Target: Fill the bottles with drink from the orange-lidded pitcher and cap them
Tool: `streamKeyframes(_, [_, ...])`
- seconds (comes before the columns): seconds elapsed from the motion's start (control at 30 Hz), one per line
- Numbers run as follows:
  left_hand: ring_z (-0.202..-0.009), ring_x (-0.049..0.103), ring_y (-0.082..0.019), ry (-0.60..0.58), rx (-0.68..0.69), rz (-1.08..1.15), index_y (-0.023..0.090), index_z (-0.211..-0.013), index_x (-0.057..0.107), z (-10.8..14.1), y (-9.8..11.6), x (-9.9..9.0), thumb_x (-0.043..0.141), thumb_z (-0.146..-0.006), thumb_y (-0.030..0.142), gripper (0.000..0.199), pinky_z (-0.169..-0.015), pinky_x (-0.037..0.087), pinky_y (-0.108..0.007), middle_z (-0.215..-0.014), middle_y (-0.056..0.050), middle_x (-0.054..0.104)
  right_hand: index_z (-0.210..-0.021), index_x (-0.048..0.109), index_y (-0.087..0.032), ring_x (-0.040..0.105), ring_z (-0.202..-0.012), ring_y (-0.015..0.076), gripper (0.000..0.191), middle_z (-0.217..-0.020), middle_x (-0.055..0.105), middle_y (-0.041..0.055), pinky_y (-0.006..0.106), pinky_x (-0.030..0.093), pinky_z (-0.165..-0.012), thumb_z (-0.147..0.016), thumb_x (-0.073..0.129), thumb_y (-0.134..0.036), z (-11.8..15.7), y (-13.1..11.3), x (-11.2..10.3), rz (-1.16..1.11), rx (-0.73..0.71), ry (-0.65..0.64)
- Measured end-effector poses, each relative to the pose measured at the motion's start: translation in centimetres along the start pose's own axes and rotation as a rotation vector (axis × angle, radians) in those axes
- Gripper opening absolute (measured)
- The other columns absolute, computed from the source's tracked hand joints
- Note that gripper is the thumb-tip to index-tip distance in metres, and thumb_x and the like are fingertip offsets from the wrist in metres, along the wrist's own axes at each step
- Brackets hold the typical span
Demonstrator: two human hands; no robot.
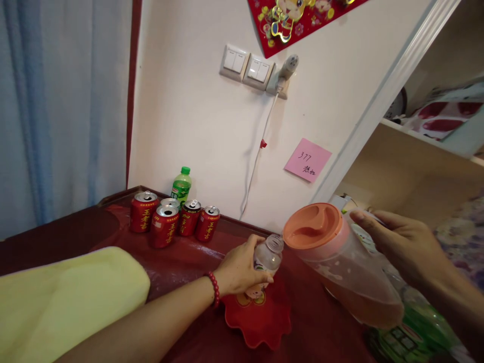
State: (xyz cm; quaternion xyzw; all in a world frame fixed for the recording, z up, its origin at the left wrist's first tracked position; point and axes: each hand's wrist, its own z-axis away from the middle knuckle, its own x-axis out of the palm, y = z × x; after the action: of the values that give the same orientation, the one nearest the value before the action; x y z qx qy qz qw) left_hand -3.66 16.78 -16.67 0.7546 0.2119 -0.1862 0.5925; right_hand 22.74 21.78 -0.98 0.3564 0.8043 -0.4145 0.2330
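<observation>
My left hand (242,267), with a red bead bracelet at the wrist, is wrapped round a small clear bottle (269,257) that has no cap on. The bottle leans a little to the right over a red scalloped plate (259,320). By its handle, my right hand (397,242) holds a clear plastic pitcher (351,277) with an orange lid (313,225). The pitcher is tipped to the left, its spout at the bottle's mouth. Brownish liquid lies in its lower part. Whether any liquid is flowing I cannot tell.
Several red drink cans (165,227) stand on the dark red table at the back left, a green-capped bottle (181,185) behind them. A pale yellow object (75,302) lies at the left. Large green bottles (412,327) are at the lower right. A white cord (260,151) hangs down the wall.
</observation>
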Motion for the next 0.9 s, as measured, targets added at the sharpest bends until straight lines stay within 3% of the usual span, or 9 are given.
streamKeyframes(0.33, [-0.114, 0.066, -0.033, 0.008, 0.005, -0.006, 0.025, -0.128, 0.051, 0.01, 0.01, 0.05, 0.085, -0.063, 0.039, 0.075, -0.093, 0.052, -0.042, -0.127, -0.011, 0.069, -0.055, 0.045, -0.021, 0.032, -0.053, 0.0126, 0.064, -0.054, 0.032, -0.0048, 0.027, 0.023, -0.051, -0.069, 0.059, -0.082, 0.05, -0.01, 0.07, 0.004, -0.013, -0.004])
streamKeyframes(0.6, [-0.113, 0.067, -0.033, 0.009, 0.007, -0.004, 0.026, -0.128, 0.051, 0.05, 0.04, 0.04, 0.085, -0.063, 0.037, 0.074, -0.091, 0.053, -0.040, -0.125, -0.010, 0.070, -0.071, 0.064, -0.021, 0.039, -0.055, 0.0162, 0.065, -0.056, 0.043, -0.0033, 0.028, 0.029, -0.051, -0.067, 0.056, -0.085, -0.20, 0.17, -0.17, 0.014, 0.001, -0.029])
streamKeyframes(0.9, [-0.112, 0.067, -0.033, -0.004, 0.005, -0.006, 0.026, -0.128, 0.051, 0.12, 0.18, -0.16, 0.084, -0.064, 0.038, 0.074, -0.090, 0.053, -0.040, -0.125, -0.010, 0.071, -0.058, 0.054, -0.021, 0.039, -0.053, 0.0157, 0.063, -0.053, 0.038, -0.0033, 0.028, 0.029, -0.050, -0.069, 0.057, -0.083, -0.14, 0.23, 0.36, 0.024, -0.072, 0.006])
